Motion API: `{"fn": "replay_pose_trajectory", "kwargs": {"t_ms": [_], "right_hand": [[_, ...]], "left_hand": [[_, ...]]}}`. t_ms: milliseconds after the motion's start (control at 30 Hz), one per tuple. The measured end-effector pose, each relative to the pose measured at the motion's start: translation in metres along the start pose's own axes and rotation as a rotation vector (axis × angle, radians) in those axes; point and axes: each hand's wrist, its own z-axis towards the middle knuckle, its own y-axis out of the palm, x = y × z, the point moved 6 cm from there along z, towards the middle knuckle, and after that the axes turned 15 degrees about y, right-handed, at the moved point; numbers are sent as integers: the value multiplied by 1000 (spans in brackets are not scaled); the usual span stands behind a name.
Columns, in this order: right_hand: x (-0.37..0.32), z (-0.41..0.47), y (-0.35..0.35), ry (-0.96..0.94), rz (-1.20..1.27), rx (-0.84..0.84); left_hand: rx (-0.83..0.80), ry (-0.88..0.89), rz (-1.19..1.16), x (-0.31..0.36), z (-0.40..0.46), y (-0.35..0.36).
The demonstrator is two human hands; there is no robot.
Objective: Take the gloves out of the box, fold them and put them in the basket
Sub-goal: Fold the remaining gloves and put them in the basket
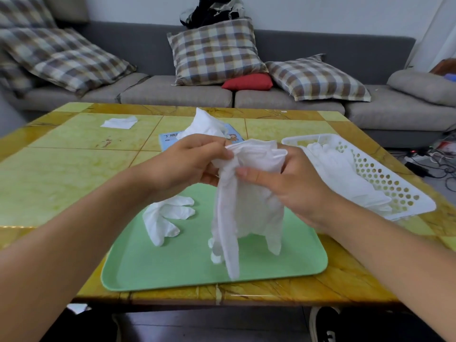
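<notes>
Both hands hold one white glove [249,211] up above the green tray [172,265]. My left hand [195,164] pinches its cuff on the left, and my right hand [291,181] grips the cuff on the right with the thumb across the front. The glove's fingers hang down toward the tray. Another white glove [165,215] lies flat on the tray's left part. The blue glove box [170,140] lies behind my hands, with white gloves [207,124] sticking up out of it. The white perforated basket [385,178] at the right holds folded white gloves [345,174].
The yellow-green tiled table [74,154] carries a crumpled white sheet [119,122] at the far left. A grey sofa [172,92] with checked cushions stands behind the table. Cables lie on the floor at the right.
</notes>
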Motion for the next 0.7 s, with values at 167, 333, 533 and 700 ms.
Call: {"fn": "replay_pose_trajectory", "kwargs": {"t_ms": [167, 333, 533, 700], "right_hand": [[-11, 6, 1, 120, 330, -102], [-19, 3, -12, 106, 352, -1], [-37, -8, -53, 63, 185, 140], [-71, -19, -106, 79, 134, 212]], "left_hand": [[58, -27, -110, -1, -3, -12], [212, 108, 4, 5, -3, 1], [301, 139, 39, 34, 17, 22], [227, 188, 30, 73, 58, 54]]}}
